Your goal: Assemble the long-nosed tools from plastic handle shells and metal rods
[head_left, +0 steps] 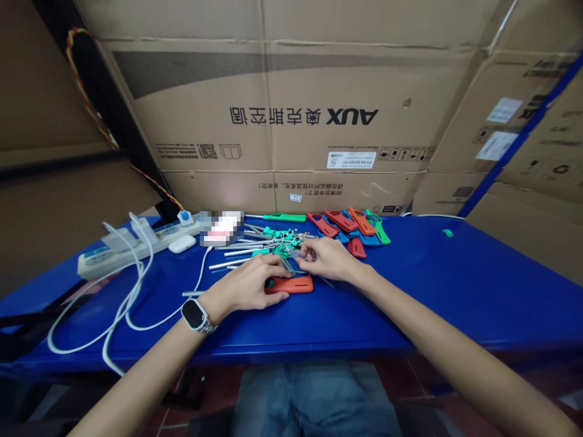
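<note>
On blue table (410, 291), near mid-edge: left hand (248, 285) clamped down over red handle (296, 284), right hand (328, 258) just beside, fingertips pinched on thin metal rod (294, 255). Behind, touching, rod pile (246, 247); farther back, coloured handles (350, 226).

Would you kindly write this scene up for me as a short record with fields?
Surface: blue table
Left hand: lies on an orange-red plastic piece; smartwatch on the wrist
Right hand: fingertips at a heap of metal rods with green fittings; the grip is too small to tell
Behind the hands: pile of red, orange, blue and green plastic handles
Left side: power strip, white cables, small white case
Background: cardboard boxes
</note>
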A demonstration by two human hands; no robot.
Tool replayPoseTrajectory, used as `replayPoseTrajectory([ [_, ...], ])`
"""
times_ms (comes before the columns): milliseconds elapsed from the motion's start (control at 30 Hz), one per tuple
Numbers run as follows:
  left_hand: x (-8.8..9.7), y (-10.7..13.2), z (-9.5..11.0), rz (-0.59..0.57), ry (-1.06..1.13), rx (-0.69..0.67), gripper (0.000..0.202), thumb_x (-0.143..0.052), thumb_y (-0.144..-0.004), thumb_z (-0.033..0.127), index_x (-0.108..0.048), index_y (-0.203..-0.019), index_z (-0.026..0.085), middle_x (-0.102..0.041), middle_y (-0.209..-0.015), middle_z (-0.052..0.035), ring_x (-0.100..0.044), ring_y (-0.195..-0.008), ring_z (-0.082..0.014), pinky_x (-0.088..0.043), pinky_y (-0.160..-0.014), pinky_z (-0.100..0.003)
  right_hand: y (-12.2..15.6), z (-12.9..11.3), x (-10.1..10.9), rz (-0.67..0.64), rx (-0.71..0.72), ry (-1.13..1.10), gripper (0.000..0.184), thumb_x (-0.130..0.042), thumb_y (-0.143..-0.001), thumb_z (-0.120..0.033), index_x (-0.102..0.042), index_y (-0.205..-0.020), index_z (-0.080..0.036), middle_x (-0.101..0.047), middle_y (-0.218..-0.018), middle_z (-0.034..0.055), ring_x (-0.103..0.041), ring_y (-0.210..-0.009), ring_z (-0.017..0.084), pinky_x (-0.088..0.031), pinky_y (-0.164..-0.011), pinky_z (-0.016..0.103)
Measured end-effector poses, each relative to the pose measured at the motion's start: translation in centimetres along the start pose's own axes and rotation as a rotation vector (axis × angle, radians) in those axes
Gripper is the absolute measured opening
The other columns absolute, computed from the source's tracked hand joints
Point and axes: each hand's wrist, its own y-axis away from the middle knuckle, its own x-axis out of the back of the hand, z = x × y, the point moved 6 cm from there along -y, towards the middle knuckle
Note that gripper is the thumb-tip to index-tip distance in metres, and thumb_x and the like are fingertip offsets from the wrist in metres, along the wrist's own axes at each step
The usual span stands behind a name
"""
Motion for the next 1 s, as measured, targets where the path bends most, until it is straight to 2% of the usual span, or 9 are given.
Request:
replayPoseTrajectory([
  [67, 1.0, -0.3, -0.1, 0.101, 0.038, -0.015, 0.032, -0.066, -0.085, 0.041, -0.070, -0.108, 0.020, -0.065, -0.106, -0.0088, -0.061, -0.099, -0.0256, -0.047, -0.089, -0.038, -0.6, 0.1, 0.6, 0.096, -0.008, -0.168, 0.017, -0.062, -0.082, -0.033, -0.057, -0.073, -0.019, -0.065, -0.066, -0.0009, -0.056, -0.058, 0.012, -0.033, -0.054, 0.023],
  [167, 3.2, -1.3, -0.8, 0.250, 0.127, -0.007, 0.025, -0.061, -0.089, 0.040, -0.071, -0.098, 0.019, -0.069, -0.094, -0.0074, -0.063, -0.090, -0.0225, -0.048, -0.083, -0.035, -2.0, -0.1, 0.3, 0.126, -0.055, -0.587, 0.020, -0.053, -0.087, -0.040, -0.047, -0.082, -0.021, -0.065, -0.063, -0.0027, -0.053, -0.043, 0.010, -0.036, -0.044, 0.022],
  [233, 3.9, -2.2, -1.8, 0.226, 0.234, 0.042, 0.024, -0.062, -0.088, 0.040, -0.072, -0.096, 0.019, -0.071, -0.088, -0.0050, -0.064, -0.080, -0.0196, -0.048, -0.075, -0.031, -3.0, -0.8, -0.3, 0.120, -0.061, -0.818, 0.024, -0.052, -0.086, -0.044, -0.039, -0.087, -0.024, -0.063, -0.061, -0.0067, -0.051, -0.036, 0.009, -0.036, -0.038, 0.021],
  [333, 3.9, -3.1, -3.2, 0.157, 0.351, 0.087, 0.026, -0.065, -0.085, 0.042, -0.073, -0.082, 0.018, -0.071, -0.076, -0.0032, -0.061, -0.070, -0.0172, -0.045, -0.067, -0.028, -3.9, -1.8, -1.1, 0.179, -0.022, -0.960, 0.031, -0.059, -0.081, -0.041, -0.035, -0.091, -0.025, -0.060, -0.062, -0.0102, -0.054, -0.039, 0.009, -0.041, -0.037, 0.019],
  [400, 3.5, -3.1, -4.1, 0.163, 0.404, 0.088, 0.026, -0.064, -0.086, 0.041, -0.073, -0.081, 0.017, -0.071, -0.076, -0.0030, -0.060, -0.070, -0.0166, -0.044, -0.067, -0.027, -3.9, -2.2, -1.7, 0.206, 0.002, -0.966, 0.028, -0.059, -0.081, -0.037, -0.038, -0.095, -0.025, -0.061, -0.066, -0.0088, -0.057, -0.045, 0.010, -0.047, -0.042, 0.020],
  [500, 2.7, -2.6, -5.2, 0.201, 0.412, 0.076, 0.023, -0.063, -0.086, 0.037, -0.072, -0.081, 0.017, -0.070, -0.075, -0.0024, -0.059, -0.070, -0.0159, -0.044, -0.067, -0.026, -3.3, -2.4, -2.5, 0.186, 0.048, -0.887, 0.018, -0.054, -0.088, -0.034, -0.044, -0.098, -0.024, -0.063, -0.073, -0.0037, -0.062, -0.058, 0.011, -0.054, -0.057, 0.024],
  [633, 1.9, -2.2, -5.9, 0.190, 0.410, 0.098, 0.021, -0.063, -0.085, 0.035, -0.070, -0.080, 0.016, -0.068, -0.073, -0.0020, -0.057, -0.067, -0.0150, -0.043, -0.063, -0.025, -2.3, -2.9, -2.6, 0.171, 0.142, -0.687, 0.010, -0.049, -0.094, -0.032, -0.045, -0.095, -0.023, -0.067, -0.086, 0.0021, -0.066, -0.075, 0.015, -0.055, -0.072, 0.030],
  [767, 2.0, -2.4, -5.9, 0.238, 0.378, 0.112, 0.020, -0.063, -0.085, 0.033, -0.070, -0.083, 0.014, -0.068, -0.076, -0.0033, -0.057, -0.068, -0.0151, -0.044, -0.064, -0.025, -2.0, -3.0, -2.3, 0.176, 0.180, -0.510, 0.008, -0.047, -0.095, -0.030, -0.045, -0.097, -0.023, -0.067, -0.086, 0.0032, -0.066, -0.075, 0.018, -0.053, -0.069, 0.031],
  [1000, 1.4, -2.5, -6.0, 0.215, 0.323, 0.107, 0.019, -0.061, -0.086, 0.031, -0.069, -0.082, 0.015, -0.066, -0.073, -0.0016, -0.056, -0.066, -0.0143, -0.043, -0.063, -0.025, -2.0, -2.8, -2.6, 0.187, 0.200, -0.445, 0.005, -0.048, -0.094, -0.026, -0.047, -0.097, -0.023, -0.066, -0.080, 0.0019, -0.064, -0.073, 0.018, -0.050, -0.067, 0.030],
])
